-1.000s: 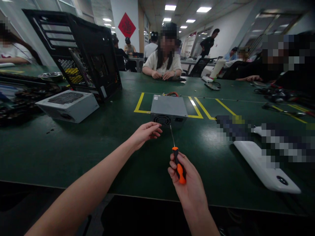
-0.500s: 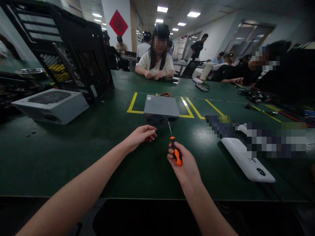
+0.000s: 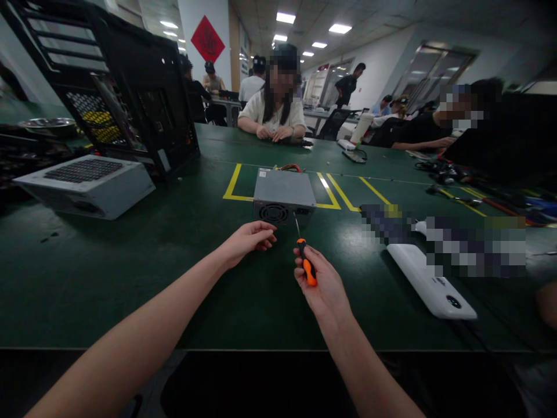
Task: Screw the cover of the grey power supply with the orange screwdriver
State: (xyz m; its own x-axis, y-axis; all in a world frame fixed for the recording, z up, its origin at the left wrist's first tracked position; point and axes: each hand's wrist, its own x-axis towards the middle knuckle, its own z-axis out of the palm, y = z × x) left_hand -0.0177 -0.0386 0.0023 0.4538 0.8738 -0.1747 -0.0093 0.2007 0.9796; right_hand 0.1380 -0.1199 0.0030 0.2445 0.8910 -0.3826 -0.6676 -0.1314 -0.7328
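Grey metal forms the power supply (image 3: 285, 187), which sits on the green table (image 3: 174, 316) ahead of both hands, its vented front face turned toward the wearer; its front edge juts past the yellow tape (image 3: 232, 181), and coloured wires (image 3: 290, 168) show along its back edge. The right hand (image 3: 319, 276) has its fingers clamped round the orange-and-black handle of a screwdriver (image 3: 308, 271); the shaft points at the front face, beside the socket (whether the tip touches, I cannot tell). The left hand (image 3: 250, 239) is just before that face's lower edge, fingers loosely curled and close together; whether they meet the thumb cannot be told. The table's near edge runs beneath both forearms; leftward, a wide stretch of green reaches to a second power supply (image 3: 126, 188), close by the leaning black computer case (image 3: 150, 98); rightward, a narrower strip separates the right hand from a white rounded device (image 3: 418, 273).
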